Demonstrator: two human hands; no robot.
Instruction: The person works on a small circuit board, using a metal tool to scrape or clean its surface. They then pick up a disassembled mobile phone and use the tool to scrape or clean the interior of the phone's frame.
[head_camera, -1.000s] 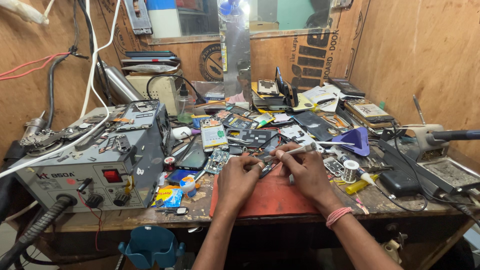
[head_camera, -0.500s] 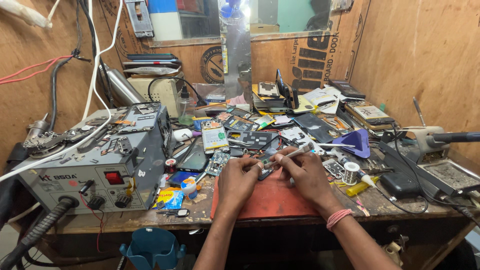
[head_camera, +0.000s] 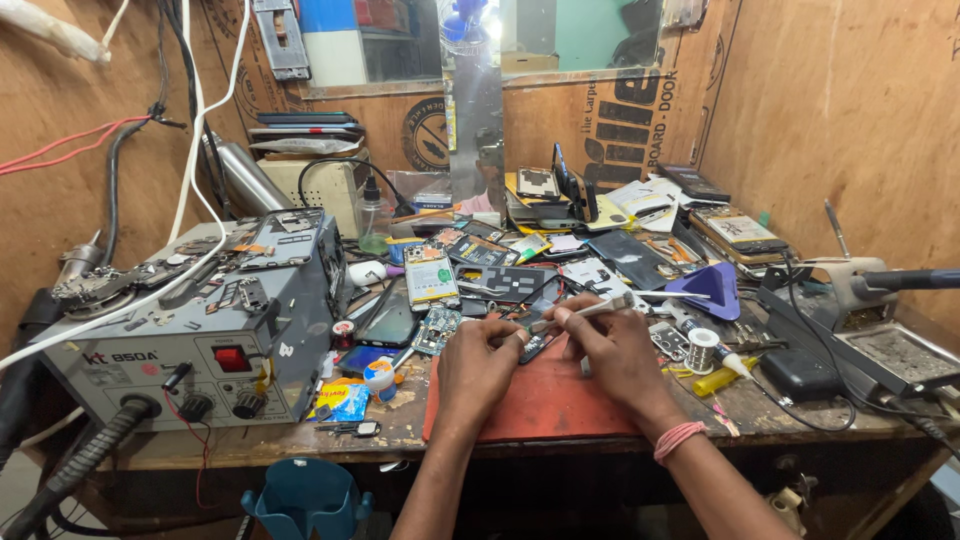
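Working close to the near edge of the bench, both hands rest on the red mat (head_camera: 540, 400), and compared with a second ago they have scarcely shifted: the same hunched pose over the same small part, so the fine work on it is going on rather than ending. The left hand (head_camera: 478, 362) is curled narrow, fingertips pinning a small dark circuit board (head_camera: 537, 345) at the mat's far edge. The right hand (head_camera: 612, 350), a pink band (head_camera: 676, 440) on its wrist, is closed around a slim pale tool (head_camera: 605, 307) whose tip points left at that board; half a second ago it lay at much the same slant. Just right of the hands sit a spool of solder wire (head_camera: 702, 350) and a yellow-handled screwdriver (head_camera: 722, 378). To the left stands the grey rework station (head_camera: 200, 350), unmoved. Farther back lie opened phones (head_camera: 430, 278) and loose boards, a purple triangular stand (head_camera: 712, 288), and on the right a soldering iron holder (head_camera: 850, 285). Beyond rises the plywood wall (head_camera: 840, 110).
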